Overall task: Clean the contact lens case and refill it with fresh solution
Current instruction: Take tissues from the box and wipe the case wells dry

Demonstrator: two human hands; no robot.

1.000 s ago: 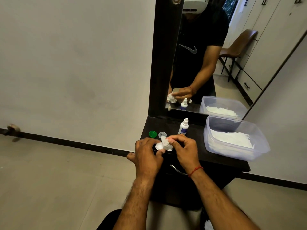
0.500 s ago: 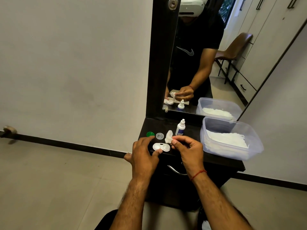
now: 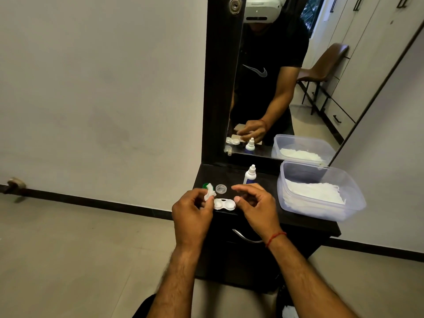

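My left fingers [image 3: 203,198] pinch a soft tissue wad [image 3: 210,194], right fingers [image 3: 247,188] loose and empty, so I reckon I'd grab the light, slick lens case [image 3: 224,204] by its narrow middle near the surface's [image 3: 270,218] front edge.

can see only a green sliver of the cap [image 3: 205,185], the rest covered by the white wad [image 3: 210,194] pinched in the left grip [image 3: 192,214]. cannot tell tissue from cloth in that wad, nor how much of it lies inside the curled fingers. lose the foot of the solution bottle [image 3: 249,176] behind the right grip [image 3: 258,206]; cannot read its label, too small. cannot judge wet or dry in the wells of the lens case [image 3: 226,204]. lose both forearms at the bottom edge, along with a white scrap [image 3: 289,312] too cropped to name.
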